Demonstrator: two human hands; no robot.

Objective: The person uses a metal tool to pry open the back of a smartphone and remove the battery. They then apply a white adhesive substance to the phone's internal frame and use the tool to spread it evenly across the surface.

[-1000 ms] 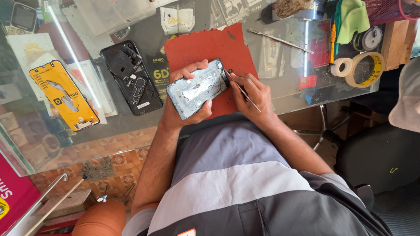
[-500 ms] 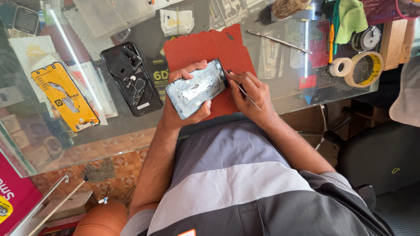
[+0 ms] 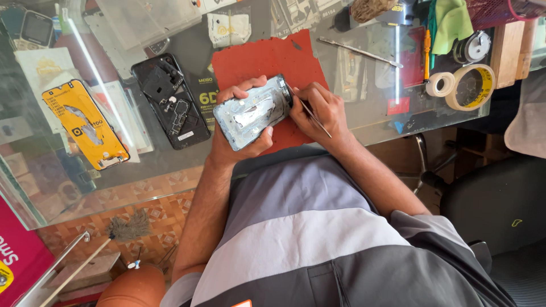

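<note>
While our left hand (image 3: 239, 145) wraps its fingers round the opened phone frame (image 3: 253, 112) to steady it, our right hand (image 3: 318, 111) pinches tweezers (image 3: 311, 116) at its top edge, over the red mat (image 3: 261, 57).

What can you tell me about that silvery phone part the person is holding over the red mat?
The phone part is a flat silvery rectangular shell, metal by its shine, with scuffed, patchy marks. It is held tilted above the red mat on the glass table. The left hand grips it from beneath, thumb and fingers around its edges. The right hand presses a thin tool against its upper end.
</note>
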